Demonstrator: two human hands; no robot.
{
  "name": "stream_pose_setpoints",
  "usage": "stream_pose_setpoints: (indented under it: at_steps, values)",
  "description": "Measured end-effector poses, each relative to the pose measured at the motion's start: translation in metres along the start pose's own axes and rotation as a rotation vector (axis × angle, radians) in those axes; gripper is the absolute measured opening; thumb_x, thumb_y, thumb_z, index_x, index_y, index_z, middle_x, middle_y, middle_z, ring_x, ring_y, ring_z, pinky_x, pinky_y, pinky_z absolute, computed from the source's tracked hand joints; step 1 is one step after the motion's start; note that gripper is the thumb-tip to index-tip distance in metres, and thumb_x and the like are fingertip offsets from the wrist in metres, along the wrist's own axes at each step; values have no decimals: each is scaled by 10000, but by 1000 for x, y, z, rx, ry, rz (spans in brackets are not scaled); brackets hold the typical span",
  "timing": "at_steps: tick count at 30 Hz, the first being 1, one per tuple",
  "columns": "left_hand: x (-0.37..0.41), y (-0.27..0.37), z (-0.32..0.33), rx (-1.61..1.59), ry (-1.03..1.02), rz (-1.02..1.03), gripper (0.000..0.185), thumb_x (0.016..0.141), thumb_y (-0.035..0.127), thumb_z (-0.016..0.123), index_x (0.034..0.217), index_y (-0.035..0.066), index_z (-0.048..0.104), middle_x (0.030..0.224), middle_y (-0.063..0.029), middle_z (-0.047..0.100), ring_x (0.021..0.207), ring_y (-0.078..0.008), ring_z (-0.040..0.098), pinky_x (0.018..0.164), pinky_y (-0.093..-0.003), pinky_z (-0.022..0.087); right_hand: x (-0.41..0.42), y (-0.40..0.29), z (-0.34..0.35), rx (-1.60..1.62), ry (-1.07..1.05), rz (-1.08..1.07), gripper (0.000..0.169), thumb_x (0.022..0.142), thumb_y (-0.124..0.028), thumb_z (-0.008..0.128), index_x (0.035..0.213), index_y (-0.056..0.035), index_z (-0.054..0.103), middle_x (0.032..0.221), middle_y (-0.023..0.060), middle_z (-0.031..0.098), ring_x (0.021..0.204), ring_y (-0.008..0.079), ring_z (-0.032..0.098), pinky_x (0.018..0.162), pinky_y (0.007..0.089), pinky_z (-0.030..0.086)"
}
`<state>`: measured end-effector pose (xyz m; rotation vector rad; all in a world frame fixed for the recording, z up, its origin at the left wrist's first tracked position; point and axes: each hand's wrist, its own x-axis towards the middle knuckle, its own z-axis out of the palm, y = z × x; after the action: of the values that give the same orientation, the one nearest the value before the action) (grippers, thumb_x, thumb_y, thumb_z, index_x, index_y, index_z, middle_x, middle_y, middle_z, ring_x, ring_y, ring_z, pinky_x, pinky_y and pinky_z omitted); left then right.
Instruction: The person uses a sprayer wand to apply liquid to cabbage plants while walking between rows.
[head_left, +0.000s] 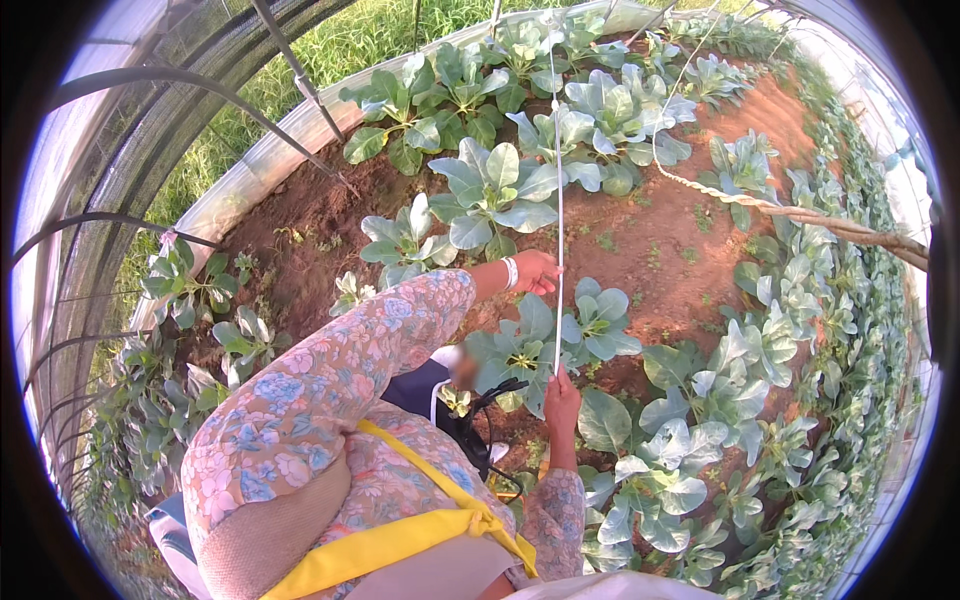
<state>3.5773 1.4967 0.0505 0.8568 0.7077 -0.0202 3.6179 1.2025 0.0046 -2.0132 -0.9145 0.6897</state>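
Observation:
A long, thin white cord or rod (559, 187) runs straight from my right hand to the top of the view, with a small joint or knot partway up. My right hand (562, 405) is closed around its lower end. Farther up, my left hand (534, 271), with a white band at the wrist, has its fingertips at the cord and seems to pinch it. Below and between my hands grows a broad-leaved, cabbage-like plant (525, 352). Another leafy plant (491, 191) stands just beyond my left hand.
Rows of similar plants (750, 375) fill the right side over reddish soil (615, 247). A twisted rope (825, 217) stretches in from the right. Curved greenhouse hoops (210, 86) and plastic sheeting (255, 169) border the left. A yellow strap (390, 544) crosses my floral-clothed body.

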Motion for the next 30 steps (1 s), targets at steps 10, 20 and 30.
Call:
stream_pose_setpoints:
  at_steps: [10,20,30]
  values:
    - [7,-59,10,-251,166,-97,199,765,230,632,863,93,525,822,-47,599,525,-96,464,440,-233,386,-148,37,-72,90,-115,183,298,819,-151,566,1095,-40,568,584,-51,457,531,36,409,473,214,350]
    - [16,-171,82,-304,321,-166,172,796,194,588,871,86,478,797,-79,580,411,-77,370,347,-213,289,-463,135,-208,-540,45,754,158,691,-163,672,688,-16,615,541,111,526,449,171,459,447,307,376]
    - [-93,-272,280,-69,-49,-625,226,874,185,451,897,-16,554,698,-101,598,431,-114,464,373,-257,382,-569,111,-307,-849,435,779,128,652,-142,685,674,-37,615,565,118,561,492,248,536,467,359,406]
